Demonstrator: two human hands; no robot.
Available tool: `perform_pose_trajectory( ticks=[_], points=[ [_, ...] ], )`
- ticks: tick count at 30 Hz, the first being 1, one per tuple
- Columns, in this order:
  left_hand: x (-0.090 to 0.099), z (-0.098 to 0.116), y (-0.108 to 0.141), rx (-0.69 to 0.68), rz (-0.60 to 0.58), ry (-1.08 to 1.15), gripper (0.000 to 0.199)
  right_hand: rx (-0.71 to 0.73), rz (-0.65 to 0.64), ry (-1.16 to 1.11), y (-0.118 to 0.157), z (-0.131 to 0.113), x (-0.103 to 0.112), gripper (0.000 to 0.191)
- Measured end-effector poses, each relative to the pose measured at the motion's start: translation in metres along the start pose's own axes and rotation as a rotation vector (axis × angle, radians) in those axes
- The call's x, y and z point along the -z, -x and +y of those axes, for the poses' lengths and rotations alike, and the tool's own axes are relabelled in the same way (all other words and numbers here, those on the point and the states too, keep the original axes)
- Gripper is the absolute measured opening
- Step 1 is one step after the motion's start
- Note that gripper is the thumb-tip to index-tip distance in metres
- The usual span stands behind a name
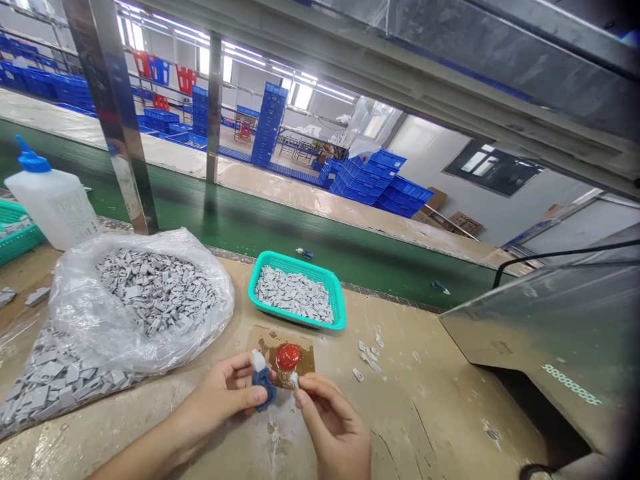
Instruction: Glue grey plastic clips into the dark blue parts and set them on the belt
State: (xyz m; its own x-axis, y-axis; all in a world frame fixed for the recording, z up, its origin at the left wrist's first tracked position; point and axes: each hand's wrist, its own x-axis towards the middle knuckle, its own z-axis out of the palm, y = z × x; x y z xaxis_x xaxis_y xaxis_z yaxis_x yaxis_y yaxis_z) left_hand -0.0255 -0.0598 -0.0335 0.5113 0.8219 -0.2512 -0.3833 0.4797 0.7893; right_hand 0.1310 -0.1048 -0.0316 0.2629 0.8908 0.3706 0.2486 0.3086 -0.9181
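The left hand (220, 393) is curled closed around a dark blue moulded plastic part (263, 391) with a white tip standing out of its top, while the right hand (333, 423) is narrowed to a fingertip pinch on a small white piece (295, 380), the two nearly meeting just in front of a flat brown glue-stained card (303, 360) on the pale, scuffed tabletop (425, 413). A round red cap (289, 357) sits on the card, and a scatter of small white pieces (367, 357) lies loose to its right. Just beyond the card, a shallow teal plastic tray (297, 260) is well filled with small grey rectangular pieces (293, 293), and to its left a clear plastic bag (210, 280) holds a far larger heap of the same grey pieces. So far, only the one blue part is in hand, with both grey stocks plentiful and no gathered batch of blue parts in view. Further left of the card stand a white plastic bottle with a blue nozzle (50, 200) and a green plastic basket (15, 230), while beyond the tray a green conveyor belt (280, 233) carries two small blue-and-white parts (304, 253)
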Motion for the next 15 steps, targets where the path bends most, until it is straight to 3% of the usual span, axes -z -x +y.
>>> perform_pose_trajectory(
  ticks=[4,6,9,11,15],
  points=[
    [-0.001,0.003,0.004,0.033,-0.036,0.083,0.036,-0.133,-0.007,-0.154,0.002,-0.005,0.005,0.009],
    [-0.001,0.004,0.005,0.070,-0.050,0.057,0.030,-0.059,0.039,-0.052,0.005,-0.009,0.005,0.007],
    [-0.002,0.005,0.007,0.087,-0.045,0.022,0.024,0.182,0.130,0.211,0.009,-0.015,0.003,0.013],
    [-0.004,0.004,0.008,0.098,-0.059,0.054,0.027,0.277,0.115,0.286,0.010,-0.017,0.001,0.019],
    [-0.006,0.002,0.009,0.139,-0.082,0.095,0.030,0.224,0.003,0.202,0.007,-0.012,-0.002,0.017]
  ],
)
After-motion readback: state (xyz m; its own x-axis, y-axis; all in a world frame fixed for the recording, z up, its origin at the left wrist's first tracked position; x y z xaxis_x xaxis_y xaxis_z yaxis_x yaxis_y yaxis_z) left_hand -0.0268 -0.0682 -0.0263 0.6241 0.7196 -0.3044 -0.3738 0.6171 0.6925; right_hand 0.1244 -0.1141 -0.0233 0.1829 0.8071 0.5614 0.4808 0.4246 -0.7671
